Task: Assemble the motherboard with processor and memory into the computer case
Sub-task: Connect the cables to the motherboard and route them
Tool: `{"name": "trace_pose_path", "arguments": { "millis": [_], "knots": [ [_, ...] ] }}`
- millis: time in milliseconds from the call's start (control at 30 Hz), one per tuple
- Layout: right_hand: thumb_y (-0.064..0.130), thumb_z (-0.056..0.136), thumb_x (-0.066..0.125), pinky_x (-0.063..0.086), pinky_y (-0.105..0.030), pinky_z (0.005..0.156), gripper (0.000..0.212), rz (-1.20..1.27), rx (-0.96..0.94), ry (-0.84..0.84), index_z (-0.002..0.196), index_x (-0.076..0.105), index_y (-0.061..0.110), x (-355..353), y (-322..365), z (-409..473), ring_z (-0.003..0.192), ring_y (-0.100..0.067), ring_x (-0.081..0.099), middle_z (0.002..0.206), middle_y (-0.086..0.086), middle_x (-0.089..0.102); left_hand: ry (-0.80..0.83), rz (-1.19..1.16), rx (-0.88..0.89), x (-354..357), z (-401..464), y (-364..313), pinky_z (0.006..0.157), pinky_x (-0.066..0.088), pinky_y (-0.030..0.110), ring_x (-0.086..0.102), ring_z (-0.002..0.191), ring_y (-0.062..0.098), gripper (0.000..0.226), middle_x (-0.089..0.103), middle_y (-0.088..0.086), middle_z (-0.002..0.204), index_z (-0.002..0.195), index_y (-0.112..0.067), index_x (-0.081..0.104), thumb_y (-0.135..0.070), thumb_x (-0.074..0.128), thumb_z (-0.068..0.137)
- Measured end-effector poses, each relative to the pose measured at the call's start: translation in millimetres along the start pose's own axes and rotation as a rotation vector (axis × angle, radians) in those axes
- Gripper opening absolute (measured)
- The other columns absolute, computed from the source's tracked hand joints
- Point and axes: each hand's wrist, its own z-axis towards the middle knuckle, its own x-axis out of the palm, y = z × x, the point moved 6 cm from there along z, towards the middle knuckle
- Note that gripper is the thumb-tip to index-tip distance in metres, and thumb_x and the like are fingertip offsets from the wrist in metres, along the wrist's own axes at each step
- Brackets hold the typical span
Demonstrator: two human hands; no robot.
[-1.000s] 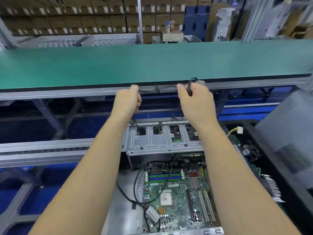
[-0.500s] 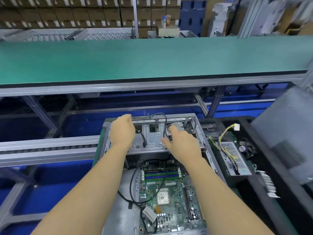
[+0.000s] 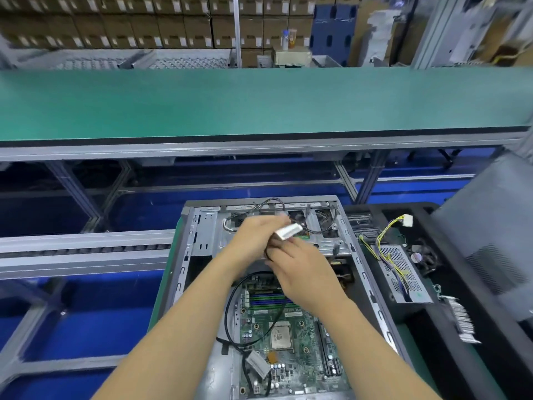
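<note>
An open grey computer case point(image 3: 187, 255) lies flat in front of me. Inside it sits the green motherboard point(image 3: 291, 362) with a silver processor point(image 3: 281, 337) and blue and green memory sticks point(image 3: 266, 301). My left hand point(image 3: 253, 241) holds a white flat connector point(image 3: 288, 231) with a black cable above the metal drive cage point(image 3: 331, 243). My right hand point(image 3: 300, 269) is just below it, fingers curled at the black cable; the grip itself is blurred.
A power supply point(image 3: 403, 278) with yellow wires lies right of the case on a black mat, beside a grey side panel point(image 3: 490, 241). A green conveyor belt point(image 3: 259, 102) runs across behind. A black cable point(image 3: 230, 321) loops over the board.
Both hands have come down from the conveyor's edge to the drive cage and drawn together. The left hand now holds the white connector.
</note>
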Motion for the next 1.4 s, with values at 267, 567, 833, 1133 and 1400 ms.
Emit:
{"name": "trace_pose_path", "arguments": {
  "millis": [267,567,833,1133,1400],
  "knots": [
    [0.035,0.103,0.049,0.047,-0.042,0.071,0.028,0.108,0.035,0.255,0.105,0.07,0.016,23.5,9.5,-33.3,0.085,-0.028,0.061,0.092,-0.002,0.069,0.053,0.058,0.109,14.2,-31.5,10.7,0.066,0.05,0.03,0.058,0.064,0.014,0.019,0.066,0.004,0.07,0.088,-0.008,0.071,-0.022,0.062,0.096],
    [0.071,0.081,0.057,0.042,-0.03,0.06,0.056,0.896,0.778,0.133,0.08,0.074,0.018,29.9,-23.6,-80.7,0.06,-0.01,0.05,0.07,-0.011,0.065,0.067,-0.061,-0.085,35.8,-53.9,82.4,0.037,0.038,0.025,0.048,0.04,0.023,0.013,0.054,0.017,0.061,0.082,-0.008,0.058,-0.007,0.06,0.095],
    [0.032,0.101,0.061,0.043,-0.029,0.051,0.029,0.993,0.922,0.08,0.076,0.074,0.023,34.7,-38.2,-79.6,0.047,-0.018,0.051,0.055,-0.003,0.061,0.242,-0.018,-0.079,41.0,-49.9,92.0,0.037,0.04,0.025,0.052,0.036,0.025,0.018,0.065,0.023,0.064,0.094,-0.006,0.052,-0.022,0.058,0.1],
    [0.012,0.099,0.062,0.053,-0.033,0.062,0.022,1.1,0.913,0.127,0.091,0.076,0.026,46.6,-35.4,-82.1,0.058,-0.019,0.06,0.07,-0.008,0.07,0.228,0.183,-0.041,34.2,-50.1,97.3,0.036,0.039,0.023,0.049,0.036,0.021,0.016,0.062,0.007,0.055,0.099,-0.014,0.051,-0.03,0.052,0.101],
    [0.003,0.106,0.048,0.053,-0.034,0.059,0.016,1.447,1.249,-0.064,0.107,0.064,0.002,50.3,-43.5,-94.4,0.074,-0.024,0.069,0.103,-0.021,0.073,0.237,1.015,0.202,36.2,-50.8,97.7,0.071,0.046,0.031,0.057,0.078,0.012,0.019,0.062,-0.007,0.083,0.086,-0.033,0.05,-0.05,0.057,0.088]
  ]
}}
